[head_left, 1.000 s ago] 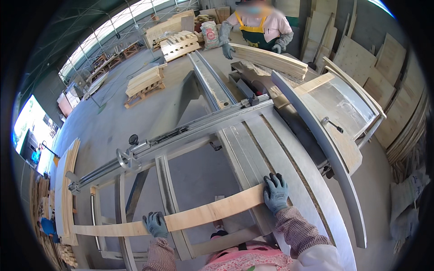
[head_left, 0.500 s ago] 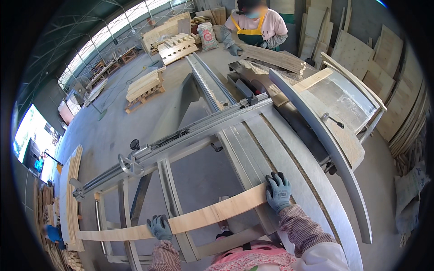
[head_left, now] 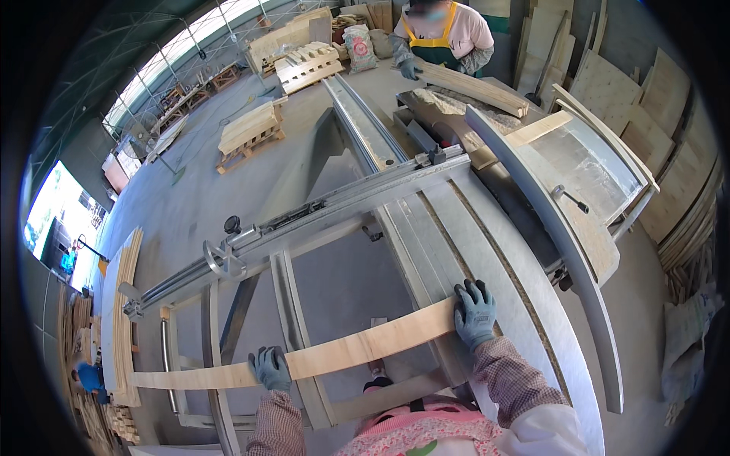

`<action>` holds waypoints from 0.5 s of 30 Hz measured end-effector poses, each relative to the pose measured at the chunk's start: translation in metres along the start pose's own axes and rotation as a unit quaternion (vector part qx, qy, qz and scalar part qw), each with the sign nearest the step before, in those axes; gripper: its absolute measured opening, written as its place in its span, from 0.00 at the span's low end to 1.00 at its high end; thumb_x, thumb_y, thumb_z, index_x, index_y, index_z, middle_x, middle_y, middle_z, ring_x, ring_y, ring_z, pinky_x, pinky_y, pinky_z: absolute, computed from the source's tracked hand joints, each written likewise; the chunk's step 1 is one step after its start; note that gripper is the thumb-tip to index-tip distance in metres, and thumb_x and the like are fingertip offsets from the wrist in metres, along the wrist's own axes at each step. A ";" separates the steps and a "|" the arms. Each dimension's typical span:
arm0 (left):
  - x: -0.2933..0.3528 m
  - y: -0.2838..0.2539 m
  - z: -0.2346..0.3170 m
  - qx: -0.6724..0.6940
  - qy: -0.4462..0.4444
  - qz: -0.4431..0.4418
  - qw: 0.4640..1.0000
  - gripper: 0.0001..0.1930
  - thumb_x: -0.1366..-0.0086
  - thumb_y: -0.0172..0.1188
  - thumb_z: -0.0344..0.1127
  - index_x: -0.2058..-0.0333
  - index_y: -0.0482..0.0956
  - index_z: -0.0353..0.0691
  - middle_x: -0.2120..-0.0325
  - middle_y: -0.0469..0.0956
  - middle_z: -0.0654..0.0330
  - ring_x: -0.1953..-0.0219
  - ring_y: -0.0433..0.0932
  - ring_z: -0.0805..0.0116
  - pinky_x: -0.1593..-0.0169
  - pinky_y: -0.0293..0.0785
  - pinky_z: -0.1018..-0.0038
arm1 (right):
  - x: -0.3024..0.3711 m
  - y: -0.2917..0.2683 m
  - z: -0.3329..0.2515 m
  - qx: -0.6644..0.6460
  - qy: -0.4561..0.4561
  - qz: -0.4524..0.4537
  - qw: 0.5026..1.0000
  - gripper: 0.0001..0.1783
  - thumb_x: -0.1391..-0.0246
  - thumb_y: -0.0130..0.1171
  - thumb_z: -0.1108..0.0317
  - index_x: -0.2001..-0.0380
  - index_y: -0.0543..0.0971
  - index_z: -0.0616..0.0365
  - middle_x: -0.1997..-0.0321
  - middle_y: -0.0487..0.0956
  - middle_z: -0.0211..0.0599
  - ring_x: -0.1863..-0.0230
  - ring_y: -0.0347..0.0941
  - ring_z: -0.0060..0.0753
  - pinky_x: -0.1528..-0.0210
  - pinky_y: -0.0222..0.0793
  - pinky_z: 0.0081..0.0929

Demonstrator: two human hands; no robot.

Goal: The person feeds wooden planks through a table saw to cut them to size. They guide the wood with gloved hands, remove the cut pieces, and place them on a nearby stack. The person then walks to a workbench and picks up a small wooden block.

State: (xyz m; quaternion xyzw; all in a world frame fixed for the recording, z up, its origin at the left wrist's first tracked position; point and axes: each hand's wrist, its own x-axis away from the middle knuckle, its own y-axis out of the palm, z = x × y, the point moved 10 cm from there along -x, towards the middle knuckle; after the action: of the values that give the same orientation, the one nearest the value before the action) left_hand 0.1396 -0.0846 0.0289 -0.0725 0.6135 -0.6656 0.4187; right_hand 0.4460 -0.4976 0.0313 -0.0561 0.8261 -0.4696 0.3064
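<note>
A long, thin plywood strip (head_left: 372,348) lies across the metal frame of a sliding saw table (head_left: 525,357), its far-left end reaching toward a stack of boards. My left hand (head_left: 270,368), in a grey-blue glove, grips the strip left of its middle, with the fingertips over its far edge. At the strip's right end is my right hand (head_left: 476,313), gloved alike and closed about that end, its fingers pointing away from me. The undersides of both grips are hidden. Beyond the strip runs the table's long metal fence (head_left: 342,201), with a black knob and clamp on it.
Across the saw, a co-worker (head_left: 445,38) in a yellow-edged apron holds several boards (head_left: 471,87). A curved-looking metal rail (head_left: 532,205) stands at right. Loaded pallets (head_left: 249,129) sit on the floor, boards (head_left: 125,327) stand at left, and plywood sheets (head_left: 601,91) lean on the wall.
My view has tilted and shifted slightly. Both my hands keep their places on the plywood strip. The co-worker's boards have changed angle a little, with the gloved hand still at their far end.
</note>
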 end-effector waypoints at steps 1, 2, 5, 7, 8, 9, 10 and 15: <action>-0.001 0.001 0.001 0.000 0.000 0.000 1.000 0.08 0.45 0.56 0.34 0.67 0.77 0.40 0.63 0.76 0.56 0.52 0.70 0.59 0.37 0.47 0.57 | -0.001 0.001 0.001 0.002 -0.001 0.000 1.000 0.25 0.57 0.53 0.64 0.51 0.70 0.45 0.43 0.67 0.38 0.40 0.57 0.50 0.44 0.54 0.46; 0.000 0.002 -0.001 -0.002 -0.001 -0.001 1.000 0.08 0.45 0.56 0.34 0.67 0.77 0.40 0.63 0.76 0.56 0.52 0.70 0.59 0.37 0.47 0.57 | -0.001 0.003 0.001 0.003 -0.002 -0.002 1.000 0.25 0.57 0.53 0.64 0.51 0.70 0.45 0.43 0.67 0.38 0.40 0.57 0.50 0.44 0.54 0.46; -0.001 0.003 0.000 -0.009 -0.004 -0.009 1.000 0.08 0.44 0.56 0.37 0.70 0.77 0.39 0.65 0.76 0.57 0.55 0.71 0.60 0.37 0.48 0.57 | 0.001 0.005 0.003 0.010 0.000 -0.010 1.000 0.25 0.57 0.54 0.64 0.51 0.70 0.45 0.43 0.67 0.37 0.40 0.57 0.50 0.44 0.54 0.47; -0.002 0.000 0.000 -0.012 -0.005 -0.005 1.000 0.10 0.43 0.56 0.39 0.72 0.77 0.38 0.68 0.76 0.57 0.58 0.71 0.60 0.38 0.49 0.57 | 0.000 0.005 0.002 0.014 0.002 -0.016 1.000 0.25 0.57 0.53 0.64 0.51 0.70 0.44 0.43 0.66 0.37 0.40 0.56 0.50 0.44 0.53 0.47; -0.002 0.002 -0.001 -0.021 -0.004 -0.012 1.000 0.10 0.43 0.56 0.39 0.72 0.77 0.38 0.69 0.76 0.57 0.59 0.71 0.60 0.38 0.50 0.57 | 0.000 0.005 0.001 0.012 0.001 -0.014 1.000 0.25 0.57 0.53 0.64 0.50 0.70 0.44 0.43 0.66 0.37 0.40 0.56 0.49 0.44 0.53 0.47; -0.003 0.003 -0.001 -0.030 -0.003 -0.020 0.999 0.10 0.43 0.56 0.39 0.72 0.77 0.38 0.70 0.76 0.57 0.60 0.71 0.60 0.38 0.50 0.57 | 0.000 0.005 0.001 0.011 0.001 -0.013 1.000 0.25 0.57 0.53 0.64 0.50 0.70 0.44 0.43 0.66 0.37 0.39 0.56 0.49 0.44 0.53 0.47; -0.003 0.005 -0.001 -0.039 -0.002 -0.028 0.999 0.10 0.43 0.56 0.39 0.72 0.77 0.38 0.71 0.75 0.57 0.61 0.71 0.60 0.38 0.50 0.57 | 0.000 0.005 0.001 0.009 0.000 -0.011 1.000 0.25 0.56 0.53 0.64 0.50 0.70 0.44 0.43 0.66 0.37 0.39 0.56 0.49 0.44 0.53 0.47; -0.006 0.007 0.000 -0.049 -0.006 -0.027 0.998 0.10 0.44 0.56 0.40 0.74 0.77 0.39 0.73 0.75 0.56 0.62 0.71 0.59 0.39 0.51 0.57 | 0.000 0.006 0.003 0.015 0.002 -0.021 1.000 0.25 0.56 0.53 0.63 0.49 0.69 0.44 0.42 0.65 0.37 0.39 0.56 0.49 0.43 0.53 0.48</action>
State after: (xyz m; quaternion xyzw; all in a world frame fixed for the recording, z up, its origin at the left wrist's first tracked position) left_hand 0.1463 -0.0799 0.0249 -0.1133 0.6406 -0.6458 0.3997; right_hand 0.4493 -0.4967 0.0255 -0.0676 0.8183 -0.4883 0.2956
